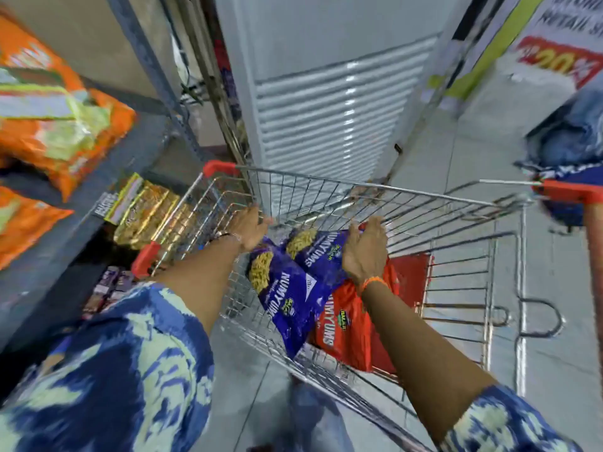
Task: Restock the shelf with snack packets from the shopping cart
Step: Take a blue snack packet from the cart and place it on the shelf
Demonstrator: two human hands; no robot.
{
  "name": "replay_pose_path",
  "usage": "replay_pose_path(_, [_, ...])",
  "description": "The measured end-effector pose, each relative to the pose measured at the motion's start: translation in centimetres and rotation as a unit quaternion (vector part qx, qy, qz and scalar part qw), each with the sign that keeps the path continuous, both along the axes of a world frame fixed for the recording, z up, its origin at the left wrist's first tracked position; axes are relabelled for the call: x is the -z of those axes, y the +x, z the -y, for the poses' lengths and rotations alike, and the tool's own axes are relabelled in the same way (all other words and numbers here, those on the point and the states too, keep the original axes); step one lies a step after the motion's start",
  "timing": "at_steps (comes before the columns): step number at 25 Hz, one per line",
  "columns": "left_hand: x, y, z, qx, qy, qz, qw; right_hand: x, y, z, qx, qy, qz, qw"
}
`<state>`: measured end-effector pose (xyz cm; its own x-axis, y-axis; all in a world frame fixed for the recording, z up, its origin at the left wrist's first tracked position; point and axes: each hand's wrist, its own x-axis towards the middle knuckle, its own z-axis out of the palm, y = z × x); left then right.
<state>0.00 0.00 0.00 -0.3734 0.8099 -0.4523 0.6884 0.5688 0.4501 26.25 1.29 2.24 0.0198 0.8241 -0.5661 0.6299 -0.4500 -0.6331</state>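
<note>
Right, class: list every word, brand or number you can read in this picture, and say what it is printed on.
"NUMYUMS": near blue packet in the shopping cart.
"NUMYUMS": far blue packet, under the right hand.
"...MYUMS", start hidden: red packet.
"20%", upside down: red sign.
Poster lettering, shelf tag, packet logos: too blurred.

Both hands — in cart (pixel 424 203), on packets (pixel 293 288).
</note>
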Motion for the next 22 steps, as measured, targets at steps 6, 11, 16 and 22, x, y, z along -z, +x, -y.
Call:
replay_pose_path(6, [7.3, 2.7, -6.2, -0.029, -0.066, 0.133, 0.989, 4.1, -2.2, -1.9, 0.086, 0.164, 0.044, 0.982])
replay_pose_path(11, [12.3, 4.6, -9.4, -0.052, -0.118, 0.17, 0.977, 6.5, -1.5, -2.7, 0.116, 0.123, 0.061, 0.984])
replay_pose_path(16, [13.9, 4.8, -10.3, -0.074, -0.137, 0.235, 0.959, 6.5, -1.8, -2.5, 0.115, 0.161, 0.024, 0.98])
replay_pose_path(22, [10.2, 2.1, -7.7, -0.161, -0.095, 0.272, 0.944, 0.9, -3.5, -2.1, 0.09, 0.22, 0.021, 0.971])
